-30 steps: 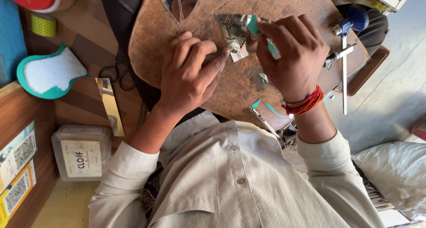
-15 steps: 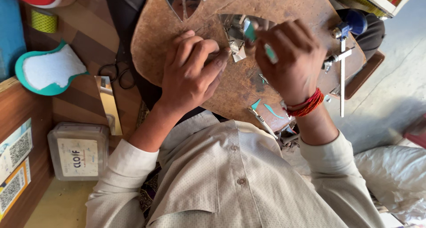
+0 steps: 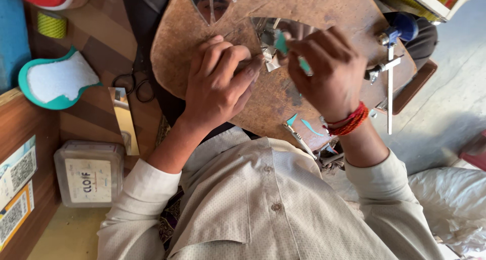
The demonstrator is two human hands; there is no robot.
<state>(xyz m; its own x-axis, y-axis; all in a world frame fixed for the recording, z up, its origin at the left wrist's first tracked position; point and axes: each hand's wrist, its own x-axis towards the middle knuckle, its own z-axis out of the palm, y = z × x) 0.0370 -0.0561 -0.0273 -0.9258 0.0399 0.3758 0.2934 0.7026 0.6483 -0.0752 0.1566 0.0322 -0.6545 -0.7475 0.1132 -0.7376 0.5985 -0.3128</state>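
Both hands have slid a bit toward the middle of the board [image 3: 283, 95] since the earlier picture, and the view has shifted a little too. Now the left hand [image 3: 220, 80] is curled tight, its fingertips [image 3: 251, 68] pressing down on a small mirror piece [image 3: 268, 62], likely so it will not slip. Just beside that grip, the right hand [image 3: 329, 70] pinches a thin teal tool [image 3: 281, 42], holding it like a pen with the tip over the same piece. The two hands almost touch, so one can steady while the other works. A red thread [image 3: 349, 122] is tied on the right wrist. Below the grip, near the shirt, lie teal slivers [image 3: 309, 127] and a thin metal tool [image 3: 299, 140]. Off past the right hand, a blue-handled cutter [image 3: 400, 30] rests at the edge of the board. Off past the left hand, black scissors [image 3: 132, 85] lie on the table, with a teal-edged white shape [image 3: 58, 80] farther out, and a plastic box [image 3: 90, 173] nearer the elbow
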